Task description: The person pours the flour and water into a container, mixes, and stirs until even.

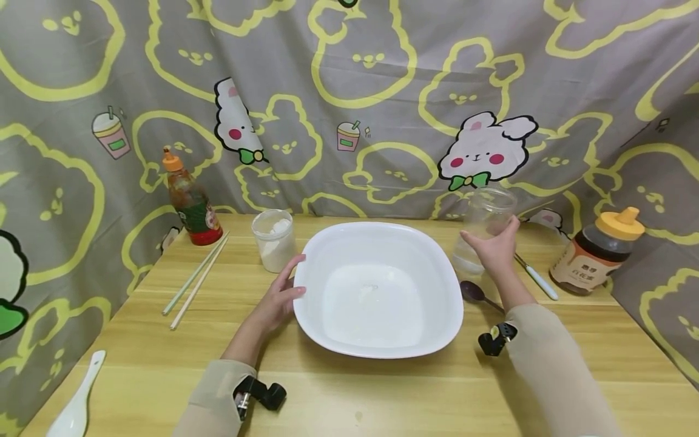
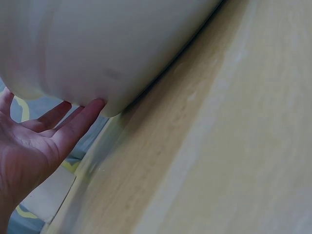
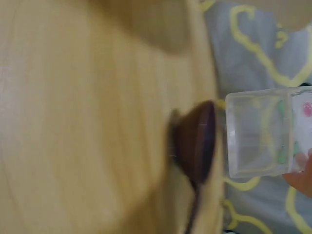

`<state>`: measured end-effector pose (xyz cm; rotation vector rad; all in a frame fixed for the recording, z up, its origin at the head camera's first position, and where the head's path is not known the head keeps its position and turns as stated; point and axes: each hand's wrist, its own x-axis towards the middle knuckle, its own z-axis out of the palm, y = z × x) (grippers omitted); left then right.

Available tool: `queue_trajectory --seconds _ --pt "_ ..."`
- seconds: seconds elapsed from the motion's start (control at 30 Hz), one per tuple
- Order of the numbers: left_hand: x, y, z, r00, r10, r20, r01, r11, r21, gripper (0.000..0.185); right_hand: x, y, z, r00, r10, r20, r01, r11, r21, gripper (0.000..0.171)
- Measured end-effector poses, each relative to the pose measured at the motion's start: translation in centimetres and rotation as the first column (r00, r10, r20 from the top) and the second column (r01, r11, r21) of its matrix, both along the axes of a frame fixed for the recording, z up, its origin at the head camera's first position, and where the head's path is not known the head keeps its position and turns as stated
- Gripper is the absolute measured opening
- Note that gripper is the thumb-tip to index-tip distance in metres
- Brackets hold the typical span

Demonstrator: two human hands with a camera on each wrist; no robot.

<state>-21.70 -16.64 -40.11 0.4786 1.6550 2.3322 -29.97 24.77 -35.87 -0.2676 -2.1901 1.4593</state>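
— We see the left hand (image 1: pixel 280 298), fingers straight, touching the rim of the large white rounded-square ceramic bowl (image 1: pixel 437 267) at the middle of the pale wooden surface (image 1: pixel 349 394).

— And the right hand (image 1: pixel 494 249) grips a clear plastic jar (image 1: pixel 488 221), just beside the bowl's far right corner, near a dark purple spoon (image 1: pixel 474 292).
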Motion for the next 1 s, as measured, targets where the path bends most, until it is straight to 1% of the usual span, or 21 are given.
queue_trajectory --seconds 0.07,0.13,0.27,0.37,0.5,0.73,0.87,1.0 --pt "0.0 0.0 -0.1 1.000 -0.002 0.001 0.002 1.000 0.001 0.067 -0.4 -0.2 -0.6 1.000 -0.005 -0.026 0.005 1.000 0.007 0.100" --pt "0.1 0.1 -0.1 1.000 -0.004 -0.001 0.004 1.000 -0.007 0.067 -0.8 -0.3 -1.1 0.999 -0.017 -0.038 0.018 0.999 0.035 0.097" --pt "0.2 0.2 -0.3 1.000 0.001 -0.013 -0.002 1.000 -0.021 0.067 -1.5 -0.3 -1.6 0.999 -0.009 -0.035 0.012 0.997 0.080 0.094" --pt "0.2 0.2 -0.4 1.000 0.003 -0.024 -0.003 1.000 -0.023 0.067 -1.9 -0.3 -1.7 1.000 -0.007 -0.013 0.008 0.996 0.085 0.095" --pt "0.1 0.2 -0.4 1.000 -0.008 -0.025 0.008 1.000 -0.017 0.067 -1.8 -0.2 -1.9 1.000 -0.009 -0.012 0.010 0.997 0.075 0.097" --pt "0.1 0.2 -0.4 1.000 -0.007 -0.023 0.006 1.000 -0.016 0.067 -1.5 0.3 -2.9 0.999 0.010 0.042 -0.012 0.999 0.053 0.105" --pt "0.0 0.1 -0.2 1.000 -0.004 -0.014 0.004 1.000 -0.014 0.066 -1.3 0.3 -3.1 0.999 -0.001 0.037 -0.002 0.998 0.061 0.106" --pt "-0.1 0.1 -0.1 1.000 0.011 -0.001 -0.011 1.000 -0.008 0.066 -1.2 0.2 -3.0 1.000 0.022 0.017 -0.023 0.998 0.059 0.105"
